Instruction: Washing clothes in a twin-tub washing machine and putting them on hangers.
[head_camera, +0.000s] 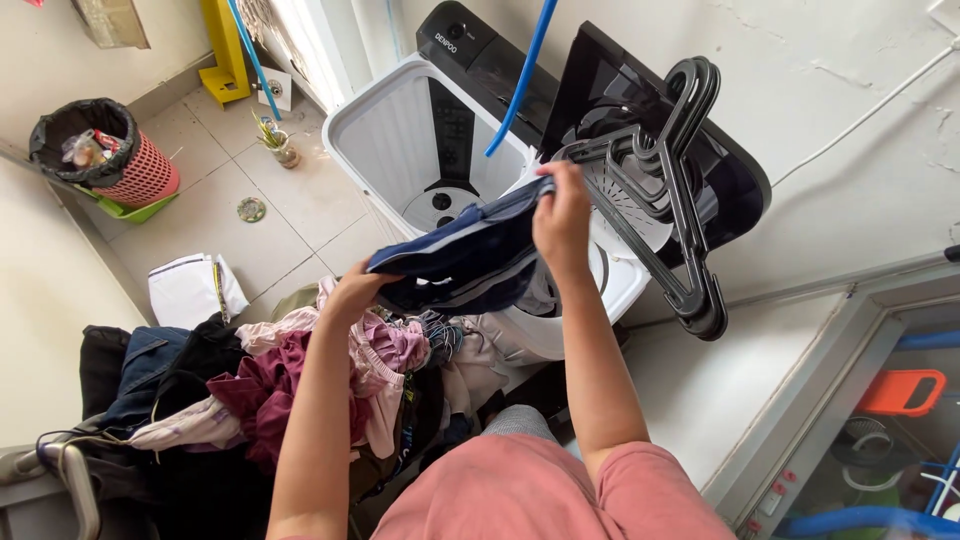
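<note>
**Navy garment held over an open washing machine**

Head view. The left hand (352, 290) and right hand (562, 222) are each clamped on an edge of a navy garment (462, 258), stretched between them in front of the top-loading washing machine (420, 140). A bunch of black hangers (672, 190) hangs just right of the machine's open lid. Judged progress: early, since a clothes heap (290, 385) remains in front of the machine. The drum's contents are hidden; the heap's lower part is indistinct.

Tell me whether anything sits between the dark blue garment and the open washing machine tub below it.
Nothing visible does. The dark blue garment, held by the left hand and right hand, hangs over the washing machine. The black hangers are off to the right, the blue hose behind.
</note>
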